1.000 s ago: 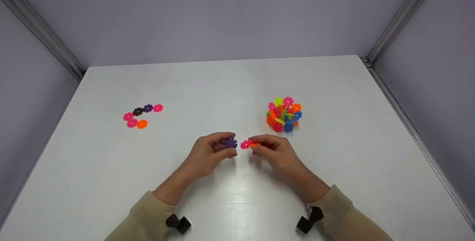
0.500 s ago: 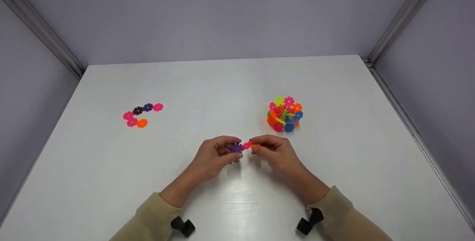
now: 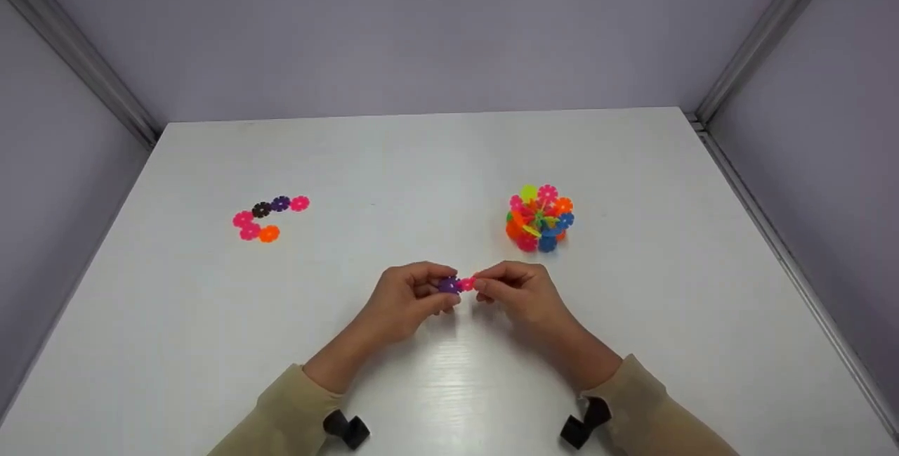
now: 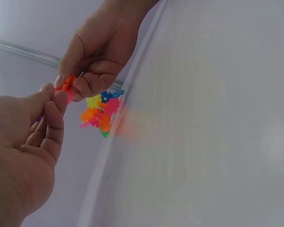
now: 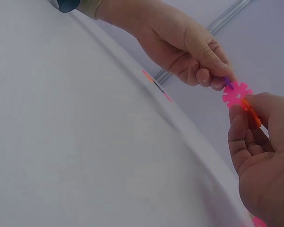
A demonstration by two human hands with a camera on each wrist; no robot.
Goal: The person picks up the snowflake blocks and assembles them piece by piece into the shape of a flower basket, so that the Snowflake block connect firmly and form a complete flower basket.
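Plainly, 2 hands are pinching: the left hand (image 3: 407, 299) has the purple disc (image 3: 449, 286) between thumb and fingers, and the right hand (image 3: 517, 292) has the orange disc (image 5: 253, 116) likewise, clearest in the right wrist view. Between them, above the table (image 3: 393, 168), is the pink disc (image 3: 468, 284); the purple disc touches its 9 o'clock side in the head view, and the orange disc touches it too. At 2 o'clock from these stands the cluster (image 3: 539, 223). At 10 o'clock lies a bent row (image 3: 261, 210) of 6: 3 pink, 1 black, 1 purple, 1 orange.
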